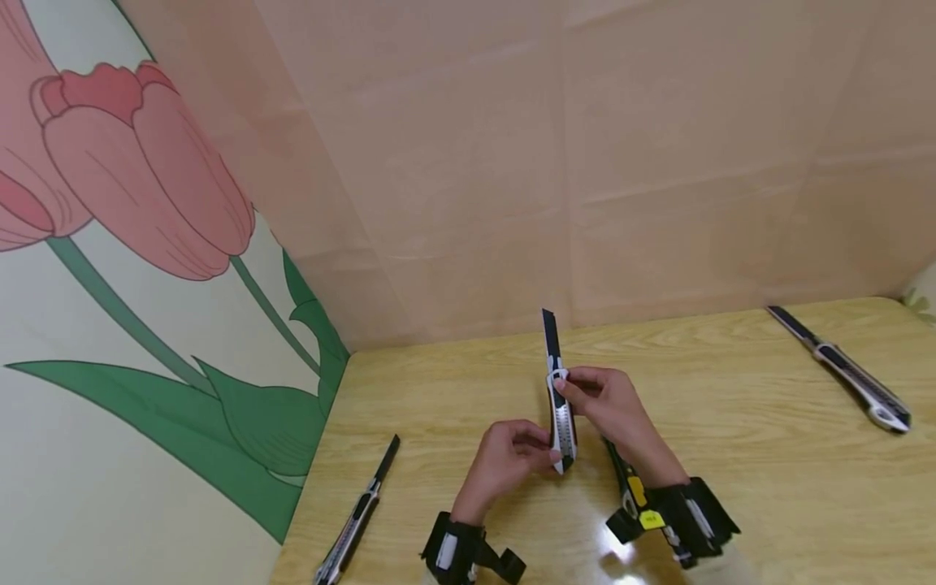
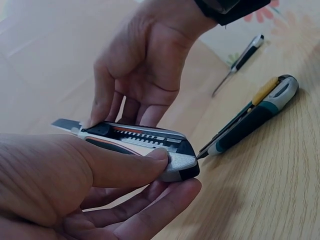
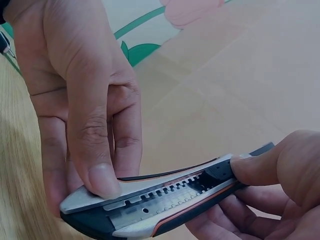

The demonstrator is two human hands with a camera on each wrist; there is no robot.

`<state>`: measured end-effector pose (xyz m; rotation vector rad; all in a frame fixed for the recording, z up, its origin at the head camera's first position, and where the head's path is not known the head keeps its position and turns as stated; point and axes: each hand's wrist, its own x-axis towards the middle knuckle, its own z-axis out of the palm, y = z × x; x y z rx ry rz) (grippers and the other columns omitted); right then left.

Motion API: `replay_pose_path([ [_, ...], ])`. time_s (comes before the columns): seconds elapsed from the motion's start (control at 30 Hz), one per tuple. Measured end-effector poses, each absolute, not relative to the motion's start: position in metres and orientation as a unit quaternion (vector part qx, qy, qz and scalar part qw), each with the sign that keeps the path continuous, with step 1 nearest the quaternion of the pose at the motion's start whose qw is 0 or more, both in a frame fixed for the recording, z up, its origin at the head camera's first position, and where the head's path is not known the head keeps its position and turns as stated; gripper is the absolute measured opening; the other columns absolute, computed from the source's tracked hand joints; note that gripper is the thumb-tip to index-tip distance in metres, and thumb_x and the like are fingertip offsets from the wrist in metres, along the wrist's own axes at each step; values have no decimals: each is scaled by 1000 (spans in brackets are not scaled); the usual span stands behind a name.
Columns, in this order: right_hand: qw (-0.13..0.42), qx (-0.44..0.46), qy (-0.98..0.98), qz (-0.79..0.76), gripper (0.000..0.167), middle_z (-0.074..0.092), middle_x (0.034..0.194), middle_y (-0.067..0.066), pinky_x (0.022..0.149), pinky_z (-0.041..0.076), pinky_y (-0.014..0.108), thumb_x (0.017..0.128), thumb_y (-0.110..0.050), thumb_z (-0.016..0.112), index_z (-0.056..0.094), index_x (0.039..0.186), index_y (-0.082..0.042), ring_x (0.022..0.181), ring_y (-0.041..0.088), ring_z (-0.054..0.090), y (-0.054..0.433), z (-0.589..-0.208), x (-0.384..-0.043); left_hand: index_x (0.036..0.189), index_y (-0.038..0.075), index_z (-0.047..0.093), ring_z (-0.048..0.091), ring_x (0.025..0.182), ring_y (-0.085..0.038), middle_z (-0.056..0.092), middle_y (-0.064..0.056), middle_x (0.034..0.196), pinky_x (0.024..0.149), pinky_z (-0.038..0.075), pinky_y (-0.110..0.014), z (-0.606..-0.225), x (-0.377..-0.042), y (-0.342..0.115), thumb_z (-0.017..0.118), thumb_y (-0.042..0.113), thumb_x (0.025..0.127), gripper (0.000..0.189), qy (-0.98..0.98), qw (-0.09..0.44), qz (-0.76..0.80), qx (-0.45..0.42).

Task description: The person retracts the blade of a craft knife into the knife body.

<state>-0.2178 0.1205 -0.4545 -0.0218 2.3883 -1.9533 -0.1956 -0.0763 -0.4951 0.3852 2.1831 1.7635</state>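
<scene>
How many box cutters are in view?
4: the held cutter in the left hand and right hand; on the table, the left cutter, the rightmost cutter and the yellow-trimmed cutter, partly hidden behind the right wrist in the head view.

The held utility knife has a smooth silver shell that looks like satin metal, turning slightly grainy at its end cap. Its toothed rail looks like brighter bare metal; the black slider looks like matt plastic. On the yellow-trimmed utility knife, the dark grip seems matt and rubbery, the yellow slider smooth plastic. The tabletop shows wood grain under a glossy finish that throws back bright glare. The creased backdrop is matt, cloth or paper; the tulip wall looks smooth and matt.
</scene>
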Motion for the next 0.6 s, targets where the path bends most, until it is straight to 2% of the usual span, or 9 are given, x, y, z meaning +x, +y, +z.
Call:
replay_pose_path([
  [0.4, 27, -15, 774, -633, 33, 68, 115, 17, 81, 61, 32, 103, -21, 64, 67, 125, 3, 94, 24, 66, 120, -457, -217, 99, 2, 74, 73, 78, -14, 75, -2, 90, 69, 60, -29, -496, -196, -76, 81, 6, 87, 15, 756, 162, 620, 129],
  [0.6, 30, -25, 780, -624, 30, 67, 115, 16, 84, 60, 33, 102, -18, 65, 67, 124, 2, 98, 25, 65, 119, -456, -216, 99, 4, 74, 73, 78, -13, 74, -1, 89, 69, 59, -26, -498, -196, -77, 81, 5, 86, 15, 762, 159, 615, 124],
])
